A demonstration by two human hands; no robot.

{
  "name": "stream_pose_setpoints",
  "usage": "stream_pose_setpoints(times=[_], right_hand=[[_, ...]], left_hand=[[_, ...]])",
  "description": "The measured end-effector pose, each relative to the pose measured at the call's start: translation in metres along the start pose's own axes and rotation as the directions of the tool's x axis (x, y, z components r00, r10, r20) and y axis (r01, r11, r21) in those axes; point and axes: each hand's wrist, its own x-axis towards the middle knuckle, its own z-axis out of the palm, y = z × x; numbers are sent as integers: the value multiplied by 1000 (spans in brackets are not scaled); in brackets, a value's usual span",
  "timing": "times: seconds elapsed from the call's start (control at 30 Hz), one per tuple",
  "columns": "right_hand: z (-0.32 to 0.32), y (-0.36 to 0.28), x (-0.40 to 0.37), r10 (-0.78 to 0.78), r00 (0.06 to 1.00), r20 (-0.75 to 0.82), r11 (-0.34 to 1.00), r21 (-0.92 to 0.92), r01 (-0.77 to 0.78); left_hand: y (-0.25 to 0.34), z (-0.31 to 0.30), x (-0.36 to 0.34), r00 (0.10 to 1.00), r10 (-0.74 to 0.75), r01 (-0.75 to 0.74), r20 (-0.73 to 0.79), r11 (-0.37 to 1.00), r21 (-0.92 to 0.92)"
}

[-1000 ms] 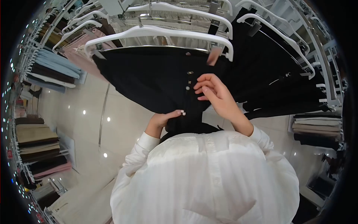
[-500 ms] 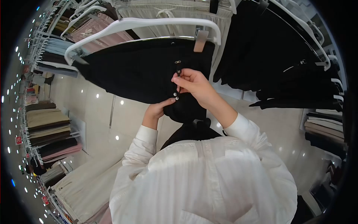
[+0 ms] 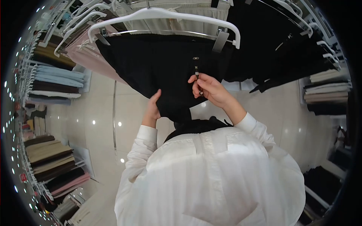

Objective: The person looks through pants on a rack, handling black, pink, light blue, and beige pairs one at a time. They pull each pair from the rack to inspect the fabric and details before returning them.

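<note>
Black trousers (image 3: pixel 151 56) hang by metal clips from a white hanger (image 3: pixel 158 14) in front of me. My right hand (image 3: pixel 209 89) is closed round a dark drawstring cord (image 3: pixel 196 72) with small metal ends, which comes out near an eyelet on the trousers' front. At the trousers' left edge is my left hand (image 3: pixel 152 109), its thumb up on the black cloth and its other fingers hidden behind the fabric, so its grip shows only in part.
Pink trousers (image 3: pixel 88 56) and pale trousers (image 3: pixel 177 25) hang behind. More black garments (image 3: pixel 264 41) hang at the right. Folded clothes (image 3: pixel 51 154) lie on racks at the left, others (image 3: pixel 326 92) at the right. Glossy tiled floor (image 3: pixel 102 124) shows below.
The hanger and trousers have turned and shifted right in view. My left hand has moved left, away from the cord ends, to the trousers' edge. My right hand is lower and further right, still with the cord.
</note>
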Motion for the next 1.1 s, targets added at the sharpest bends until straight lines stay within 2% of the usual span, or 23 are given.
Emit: stream_pose_setpoints(times=[0.03, 0.13, 0.17, 0.33, 0.43, 0.47, 0.5, 0.53, 0.57, 0.6, 0.67, 0.7, 0.73, 0.77, 0.8, 0.87, 0.9, 0.93, 0.97, 1.0, 1.07, 1.1], right_hand=[[6, 5, -2, -1, 1000, -22, 1000, 2, 1], [21, 14, -5, 29, 994, -108, 999, 45, -24], [28, 13, -6, 26, 995, -97, 999, 35, -23], [49, 15, -15, 28, 995, -96, 999, -43, -33], [47, 23, -22, 159, 978, -134, 986, -34, -164], [39, 35, -24, 160, 976, -150, 985, -39, -168], [25, 52, -25, -88, 924, -371, 941, -336, -45], [18, 55, -25, -378, 793, -478, 784, -621, 0], [7, 48, -28, -532, 653, -539, 720, -694, 14], [1, 38, -30, -538, 652, -534, 714, -700, 15], [-7, 23, -30, -715, 480, -508, 561, -827, -39], [-17, 21, -27, -599, 624, -502, 689, -720, 81], [-21, 23, -27, -600, 628, -496, 686, -723, 85], [-24, 25, -27, -333, 792, -513, 816, -577, -30], [-25, 25, -24, -38, 887, -460, 883, -431, -185], [-32, 31, -17, -48, 903, -426, 853, -487, -185], [-39, 32, -17, -21, 857, -514, 938, -307, -161], [-49, 36, -21, 31, 804, -593, 986, -112, -121], [-71, 42, -21, -6, 809, -588, 990, -117, -78], [-75, 36, -23, -6, 781, -625, 992, -104, -76], [-79, 21, -24, -77, 758, -647, 982, -180, -54], [-84, 17, -23, -78, 764, -640, 981, -186, -56]], left_hand=[[10, 1, -7, 997, -21, 24, 70, 999, -42], [35, -1, -17, 995, -11, 17, 102, 998, -65], [42, -9, -17, 985, -33, 51, 171, 994, -100], [52, -28, -3, 975, -82, 107, 207, 988, -113], [47, -31, 8, 954, -130, 174, 270, 974, -145], [45, -30, 9, 942, -156, 204, 296, 969, -137], [43, -29, 10, 938, -163, 214, 307, 967, -140], [42, -27, 11, 923, -166, 233, 346, 959, -163], [42, -24, 13, 909, -165, 250, 383, 950, -184], [41, -23, 16, 906, -161, 249, 390, 951, -185], [40, -27, 17, 899, -195, 288, 393, 938, -191], [39, -29, 19, 899, -189, 282, 395, 940, -193], [38, -33, 20, 919, -195, 257, 343, 955, -145], [37, -38, 20, 937, -195, 231, 289, 968, -98], [35, -48, 22, 941, -179, 216, 289, 971, -102], [40, -74, 25, 972, -95, 57, 214, 983, 176], [45, -82, 22, 976, -76, 41, 206, 985, 170], [50, -90, 18, 996, -4, -22, 87, 957, 290], [55, -99, 12, 997, 77, -59, -27, 910, 411], [60, -109, 5, 996, 83, -61, -36, 911, 409], [69, -125, -4, 946, 258, -152, -197, 888, 434], [71, -128, -10, 943, 266, -160, -200, 889, 430]])
